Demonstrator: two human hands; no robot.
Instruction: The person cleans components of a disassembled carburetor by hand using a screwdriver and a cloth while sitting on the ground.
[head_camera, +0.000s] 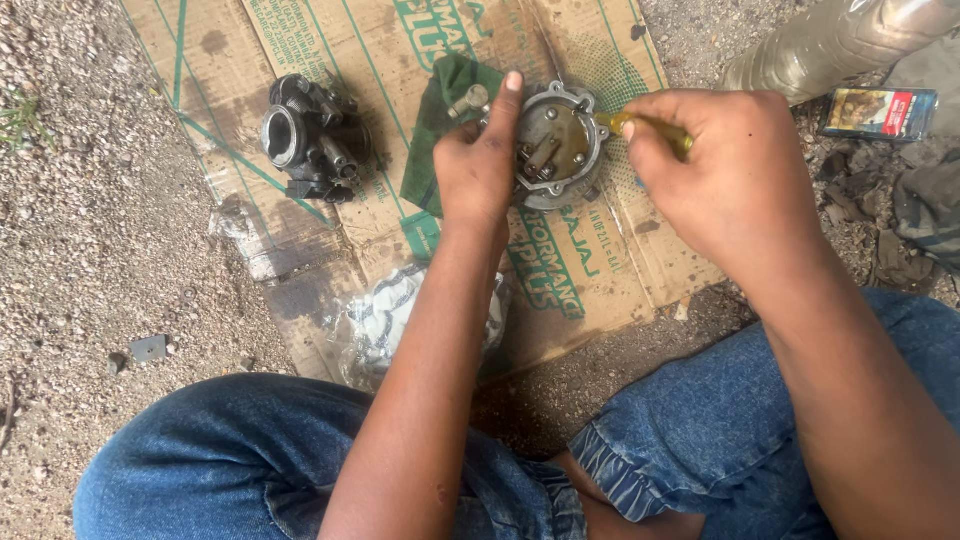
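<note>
My left hand (480, 165) grips a round grey metal bowl-shaped cover (560, 150) from its left side, index finger stretched up along its rim. The cover's inside is stained brownish and faces up. My right hand (725, 175) is closed around a yellow-handled tool (655, 128) whose tip reaches into the cover from the right. Both hands hover over a flattened cardboard sheet (590, 270) lying on gravel.
A dark metal carburetor body (312, 138) sits on the cardboard at the left. A green cloth (440, 110) with a small metal part (468, 100) lies behind my left hand. A plastic bottle (830, 40) and small box (880, 112) lie at the right. A crumpled plastic bag (385, 320) rests near my knees.
</note>
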